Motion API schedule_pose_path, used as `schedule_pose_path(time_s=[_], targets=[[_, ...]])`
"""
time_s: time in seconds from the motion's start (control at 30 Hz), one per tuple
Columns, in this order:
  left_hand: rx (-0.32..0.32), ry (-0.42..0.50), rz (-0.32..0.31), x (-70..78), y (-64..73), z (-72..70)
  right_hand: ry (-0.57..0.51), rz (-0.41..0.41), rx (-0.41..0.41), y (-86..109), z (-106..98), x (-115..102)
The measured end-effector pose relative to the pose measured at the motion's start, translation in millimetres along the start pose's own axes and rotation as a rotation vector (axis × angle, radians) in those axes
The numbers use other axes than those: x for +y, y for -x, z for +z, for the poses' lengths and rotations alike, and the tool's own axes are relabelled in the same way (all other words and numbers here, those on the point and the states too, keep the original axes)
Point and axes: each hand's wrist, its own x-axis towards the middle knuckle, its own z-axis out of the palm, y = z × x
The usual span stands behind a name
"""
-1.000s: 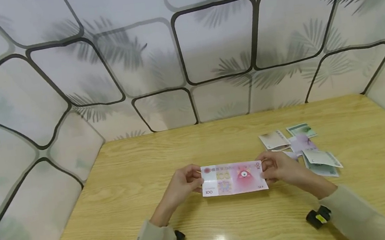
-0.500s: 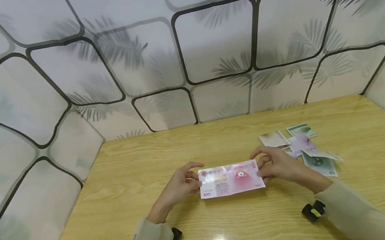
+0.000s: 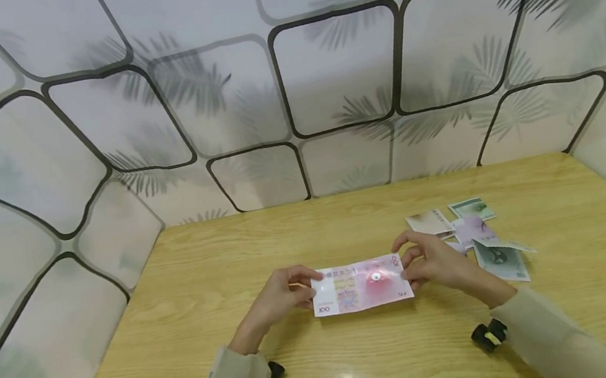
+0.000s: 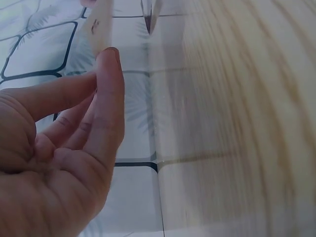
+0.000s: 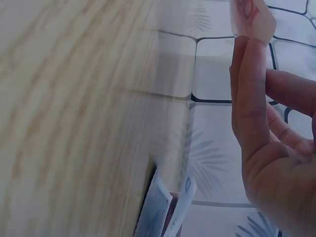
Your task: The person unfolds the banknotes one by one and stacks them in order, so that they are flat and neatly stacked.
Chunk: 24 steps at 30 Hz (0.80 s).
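Observation:
A pink 100 banknote [image 3: 362,285] is stretched between the two hands above the wooden table in the head view, tilted slightly. My left hand [image 3: 287,292] pinches its left end, with the forefinger over the upper corner. At the right end, my right hand [image 3: 428,262] pinches the edge, its forefinger raised off the paper. The left wrist view has the left hand [image 4: 74,128] holding a corner of the banknote [image 4: 101,27]. From the right wrist, the right hand [image 5: 271,128] holds the other end of the banknote [image 5: 253,20].
Right of the right hand lies a loose group of several banknotes: a folded brownish one [image 3: 429,222], a green one [image 3: 472,209], a purple one [image 3: 471,229] and a folded blue-green one [image 3: 501,261]. A patterned wall [image 3: 340,72] borders the wooden table [image 3: 221,254].
Both hands have shifted slightly left with the pink banknote, which now tilts a little. The right forefinger has lifted from it. The left forefinger rose, then came back down onto the corner.

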Motion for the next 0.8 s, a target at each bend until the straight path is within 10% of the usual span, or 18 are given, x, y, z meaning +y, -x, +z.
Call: schedule_pose_path(time_s=[0.8], targets=[[-0.066,-0.061,-0.075,-5.2,-1.9,-6.2,0.124,0.011,-0.027,-4.6,6.7,1.4]])
